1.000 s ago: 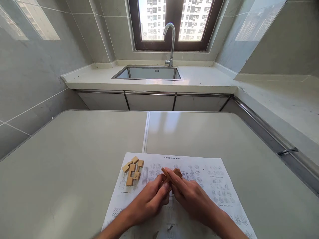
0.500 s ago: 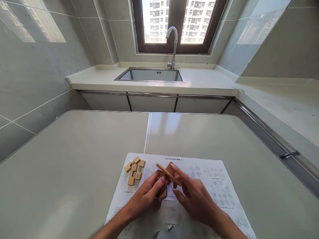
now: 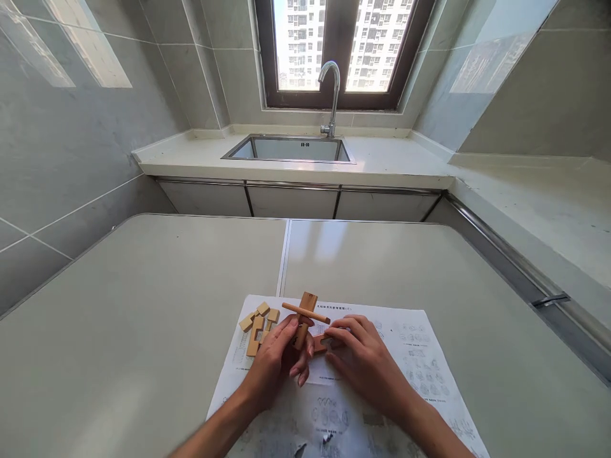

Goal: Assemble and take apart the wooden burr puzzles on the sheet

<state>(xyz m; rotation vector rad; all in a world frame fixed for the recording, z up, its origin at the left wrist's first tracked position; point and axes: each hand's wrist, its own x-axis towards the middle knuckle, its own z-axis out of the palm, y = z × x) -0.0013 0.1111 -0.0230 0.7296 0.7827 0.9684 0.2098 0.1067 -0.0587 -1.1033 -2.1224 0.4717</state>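
My left hand [image 3: 279, 356] is closed around an upright wooden puzzle block [image 3: 308, 301] with a groove in its end. A thin wooden stick [image 3: 298, 310] crosses in front of that block at a slant. Close by on the right, my right hand [image 3: 360, 356] pinches a reddish-brown wooden piece [image 3: 319, 345], whose far end reaches my left fingers. Several lighter wooden puzzle pieces [image 3: 255, 337] lie together just left of my left hand, partly hidden by it. Under both hands is a printed sheet [image 3: 420, 381] with small line diagrams.
The sheet lies on a pale table [image 3: 143, 305] with a seam [image 3: 284, 254] down its middle. Beyond the table stands a white counter [image 3: 391, 149] with a sink [image 3: 291, 149] and a faucet [image 3: 331, 95] under a window. Tiled walls rise on both sides.
My left hand has turned the block upright and moved slightly left with the stick. My right hand has come away from the stick and now pinches the reddish-brown piece lower down.
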